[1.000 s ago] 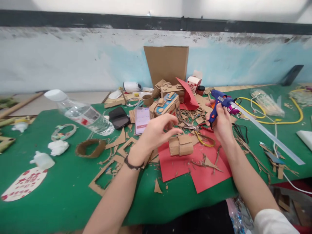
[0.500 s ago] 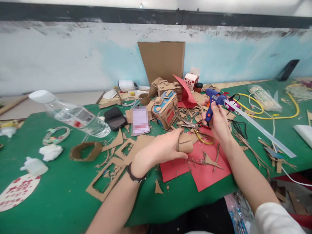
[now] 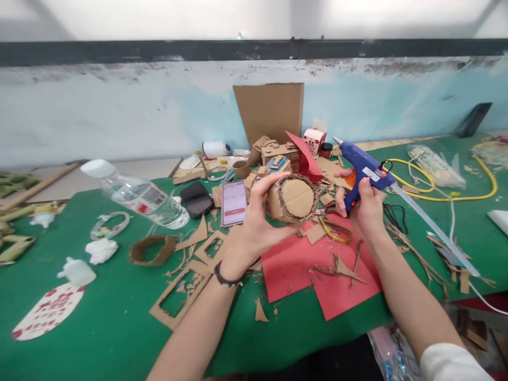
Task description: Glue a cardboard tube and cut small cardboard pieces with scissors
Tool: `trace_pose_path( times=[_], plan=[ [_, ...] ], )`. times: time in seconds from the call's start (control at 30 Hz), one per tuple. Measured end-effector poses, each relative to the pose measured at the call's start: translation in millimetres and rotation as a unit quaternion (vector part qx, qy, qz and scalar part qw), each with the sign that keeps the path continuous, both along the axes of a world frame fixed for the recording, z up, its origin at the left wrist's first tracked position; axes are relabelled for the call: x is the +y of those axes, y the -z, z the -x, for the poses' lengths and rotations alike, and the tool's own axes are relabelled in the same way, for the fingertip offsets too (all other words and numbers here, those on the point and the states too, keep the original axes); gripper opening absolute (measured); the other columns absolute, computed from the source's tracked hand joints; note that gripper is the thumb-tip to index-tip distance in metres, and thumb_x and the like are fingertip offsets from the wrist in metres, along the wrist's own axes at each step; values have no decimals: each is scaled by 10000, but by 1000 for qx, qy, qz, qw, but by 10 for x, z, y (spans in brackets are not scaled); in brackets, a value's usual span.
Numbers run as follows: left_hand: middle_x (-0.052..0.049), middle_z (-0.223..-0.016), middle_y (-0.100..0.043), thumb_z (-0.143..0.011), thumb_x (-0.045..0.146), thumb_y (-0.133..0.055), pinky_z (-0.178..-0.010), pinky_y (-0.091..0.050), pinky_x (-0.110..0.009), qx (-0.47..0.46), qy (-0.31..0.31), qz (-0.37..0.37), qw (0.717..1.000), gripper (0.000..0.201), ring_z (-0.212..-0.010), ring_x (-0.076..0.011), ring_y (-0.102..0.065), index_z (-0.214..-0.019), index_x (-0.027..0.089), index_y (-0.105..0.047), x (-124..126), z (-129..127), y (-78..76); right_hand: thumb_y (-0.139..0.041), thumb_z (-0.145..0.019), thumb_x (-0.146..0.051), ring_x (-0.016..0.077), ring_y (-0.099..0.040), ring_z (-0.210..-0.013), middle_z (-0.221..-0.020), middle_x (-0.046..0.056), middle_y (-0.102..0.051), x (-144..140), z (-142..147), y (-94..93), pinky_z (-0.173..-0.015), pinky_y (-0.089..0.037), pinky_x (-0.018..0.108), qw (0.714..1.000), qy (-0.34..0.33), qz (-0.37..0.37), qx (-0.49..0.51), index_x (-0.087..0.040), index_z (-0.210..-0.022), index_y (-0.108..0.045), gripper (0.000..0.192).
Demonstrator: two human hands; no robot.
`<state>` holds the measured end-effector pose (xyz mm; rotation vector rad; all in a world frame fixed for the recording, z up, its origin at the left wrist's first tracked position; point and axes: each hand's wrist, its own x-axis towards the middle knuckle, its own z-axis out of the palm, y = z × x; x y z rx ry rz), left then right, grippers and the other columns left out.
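My left hand (image 3: 254, 225) is closed around a short, round cardboard cup (image 3: 298, 198), raised and tilted so that its round face points toward me. In my right hand (image 3: 367, 209) is a blue hot glue gun (image 3: 363, 169) with an orange trigger; a long clear glue stick sticks out of its back. The gun's nozzle points up and away to the left, apart from the cup. Behind the cup, a cardboard model with blue patches (image 3: 279, 164) is mostly hidden. Below both hands lie red paper sheets (image 3: 293, 270) with cardboard scraps on them.
A clear water bottle (image 3: 137, 193) leans at the left near a lit phone (image 3: 234, 203). A cardboard ring (image 3: 152, 250) and a cut-out cardboard frame (image 3: 170, 317) lie on the green table. Yellow-handled scissors (image 3: 335, 233) rest between my hands. A yellow cable (image 3: 456, 197) curves at the right.
My left hand has lifted the cardboard cup from low over the red paper and turned its round face toward me. The glue gun has tilted nozzle-up. The view has shifted slightly.
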<state>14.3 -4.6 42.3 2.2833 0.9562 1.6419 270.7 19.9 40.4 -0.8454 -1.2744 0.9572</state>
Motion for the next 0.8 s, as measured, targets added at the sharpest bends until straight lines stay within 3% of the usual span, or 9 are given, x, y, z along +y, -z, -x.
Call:
trace_pose_path(
  times=[0.13, 0.3, 0.47, 0.6, 0.8],
  plan=[
    [-151, -1537, -570, -832, 735, -879, -1254, -521, -683, -21, -84, -88, 992, 979, -1496, -401, -608, -1564, 385, -331, 65, 39, 48, -570, -1002, -866, 128, -565, -500, -1047, 58, -747, -54, -35, 43, -399, -387, 299, 999, 0, -46, -6, -306, -1165, -671, 591],
    [-123, -1526, -554, -893, 686, -843, -1251, -522, -673, -58, -196, -164, 965, 878, -1469, -377, -603, -1563, 423, -339, 72, 73, 53, -671, -966, -832, 167, -627, -526, -931, 65, -757, -176, -37, 95, -443, -488, 327, 994, -84, -65, 10, -275, -1018, -705, 561],
    [-124, -1518, -536, -905, 790, -770, -1272, -500, -682, -56, -239, -198, 949, 900, -1478, -375, -588, -1590, 411, -326, 138, 81, 56, -737, -938, -806, 214, -665, -582, -830, 64, -764, -247, -23, 112, -521, -576, 387, 988, -137, -45, -54, -269, -980, -759, 539],
    [-124, -1532, -520, -912, 797, -759, -1289, -456, -723, -50, -238, -200, 949, 905, -1498, -390, -574, -1598, 430, -295, 159, 108, 91, -770, -945, -762, 253, -738, -718, -856, 81, -786, -253, -42, 114, -626, -615, 410, 983, -131, -69, -103, -251, -920, -806, 513],
    [-142, -1551, -515, -894, 771, -806, -1257, -495, -705, -14, -251, -201, 947, 952, -1506, -411, -583, -1599, 409, -279, 166, 180, 146, -788, -961, -711, 233, -715, -698, -832, 73, -789, -248, -30, 90, -593, -565, 369, 986, -96, -69, -117, -245, -885, -809, 472]
  ],
)
